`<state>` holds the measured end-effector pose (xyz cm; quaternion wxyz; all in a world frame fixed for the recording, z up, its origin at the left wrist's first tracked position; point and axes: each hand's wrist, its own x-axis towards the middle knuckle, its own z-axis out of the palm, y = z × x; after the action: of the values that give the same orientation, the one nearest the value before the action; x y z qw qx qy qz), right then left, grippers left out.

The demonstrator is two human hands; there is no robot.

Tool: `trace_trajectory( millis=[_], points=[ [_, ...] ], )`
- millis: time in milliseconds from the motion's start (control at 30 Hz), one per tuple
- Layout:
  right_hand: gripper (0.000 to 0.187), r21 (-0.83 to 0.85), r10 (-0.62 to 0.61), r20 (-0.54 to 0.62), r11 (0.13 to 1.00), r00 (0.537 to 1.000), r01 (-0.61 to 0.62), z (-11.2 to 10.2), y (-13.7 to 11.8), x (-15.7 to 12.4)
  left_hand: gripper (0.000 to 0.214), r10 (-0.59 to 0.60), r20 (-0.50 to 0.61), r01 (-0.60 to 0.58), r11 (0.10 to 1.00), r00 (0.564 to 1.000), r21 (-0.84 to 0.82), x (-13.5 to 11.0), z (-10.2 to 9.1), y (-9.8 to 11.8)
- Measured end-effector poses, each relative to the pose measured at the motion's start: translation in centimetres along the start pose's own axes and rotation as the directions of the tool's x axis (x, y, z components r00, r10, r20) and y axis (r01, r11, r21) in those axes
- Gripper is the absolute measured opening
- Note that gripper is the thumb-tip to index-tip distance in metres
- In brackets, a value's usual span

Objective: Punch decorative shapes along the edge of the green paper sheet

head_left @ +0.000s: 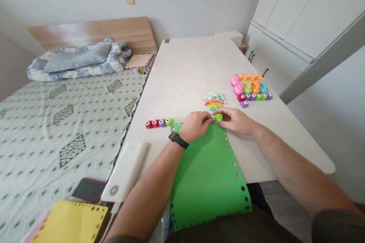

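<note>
A sheet of green paper (pixel 208 171) lies on the white table and hangs over its near edge, with small shapes punched along its borders. My left hand (pixel 196 125), a black watch on its wrist, pinches the paper's far edge. In my right hand (pixel 234 119) is a small green craft punch (pixel 219 117), set at that same far edge near the right corner. Just beyond the hands is a pile of colourful paper cut-outs (pixel 215 100). Left of the paper stands a row of several small punches (pixel 159 122) in red, purple and green.
Larger pink, orange, green and blue punches (pixel 248 84) and a row of small ones (pixel 258 97) stand at the table's right. A white corded device (pixel 125 171) lies at the left edge. Beyond it are a phone (pixel 89 190), punched yellow paper (pixel 71 222) and a bed (pixel 42 121).
</note>
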<state>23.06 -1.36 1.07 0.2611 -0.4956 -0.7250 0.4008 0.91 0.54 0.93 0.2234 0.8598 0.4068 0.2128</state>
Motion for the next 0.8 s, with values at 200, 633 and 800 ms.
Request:
trace_trajectory(
  millis=[200, 633, 800],
  points=[
    [0.040, -0.023, -0.005, 0.001, 1.000, 1.000, 0.005, -0.12, 0.07, -0.06, 0.018, 0.005, -0.001, -0.005, 1.000, 1.000, -0.003, -0.04, 0.02, -0.02],
    [0.035, 0.024, 0.037, -0.020, 0.999, 0.999, -0.036, 0.47, 0.56, 0.19, 0.018, 0.004, 0.009, -0.004, 1.000, 1.000, 0.003, -0.12, -0.01, 0.15],
    [0.034, 0.021, 0.038, -0.025, 0.999, 0.999, -0.038, 0.46, 0.25, 0.17, 0.018, 0.006, 0.006, -0.006, 1.000, 1.000, 0.001, -0.12, 0.00, 0.14]
  ],
)
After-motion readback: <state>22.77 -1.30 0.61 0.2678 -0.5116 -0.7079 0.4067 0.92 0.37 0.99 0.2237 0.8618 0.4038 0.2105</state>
